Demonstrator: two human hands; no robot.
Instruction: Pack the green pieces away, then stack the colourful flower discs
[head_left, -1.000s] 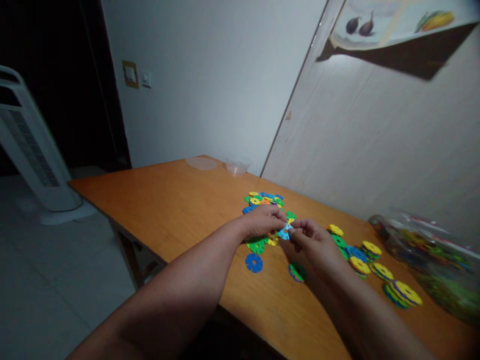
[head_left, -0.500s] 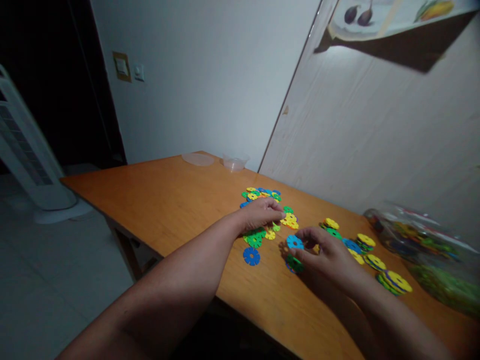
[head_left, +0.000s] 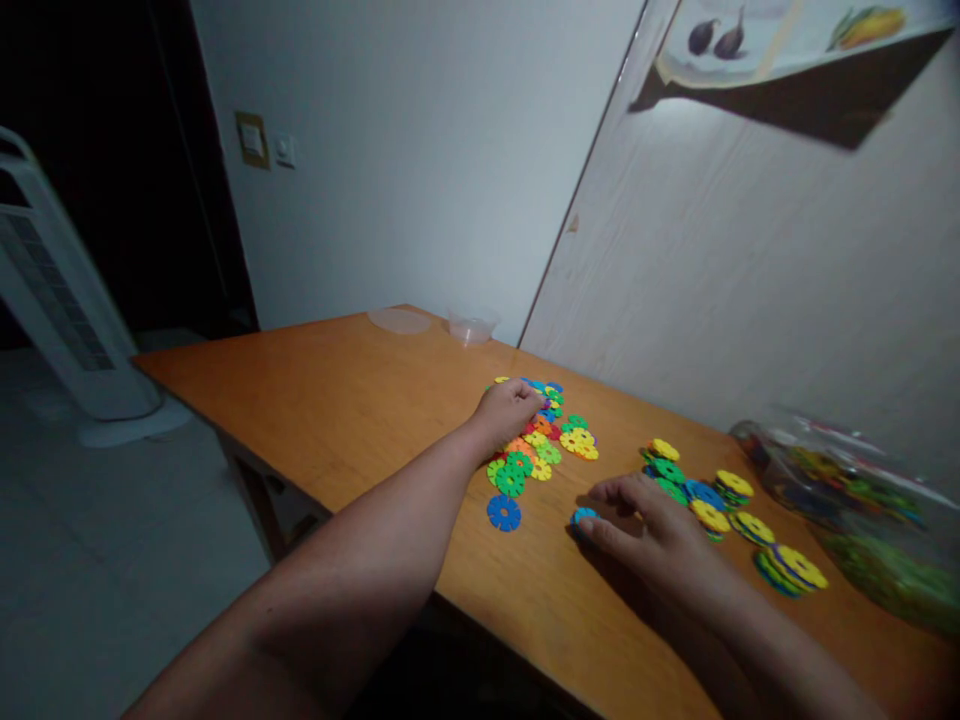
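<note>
My left hand [head_left: 511, 408] reaches over the loose pile of coloured slotted plastic discs [head_left: 538, 440], its thumb and fingers pinched together. A bit of a purple slotted disc [head_left: 545, 403] shows at those fingertips, mostly hidden. Nearer me, my right hand [head_left: 641, 520] is curved with thumb and forefinger apart. Its thumb lies against a light blue slotted disc [head_left: 583, 516], which is low at the table and partly covered by the thumb. Between the hands, a single dark blue slotted disc [head_left: 504, 513] lies flat.
Several stacks of discs [head_left: 791, 568] stand right of my right hand. Clear plastic bags [head_left: 862, 500] of coloured pieces lie against the wall. At the table's [head_left: 315, 390] far end are a clear tub [head_left: 471, 327] and a round lid [head_left: 400, 321]. A tower fan [head_left: 67, 300] stands left.
My left hand has moved away from the yellow discs, leftward and farther over the pile. The light blue disc has gone down to the table, and my right hand's fingers have spread.
</note>
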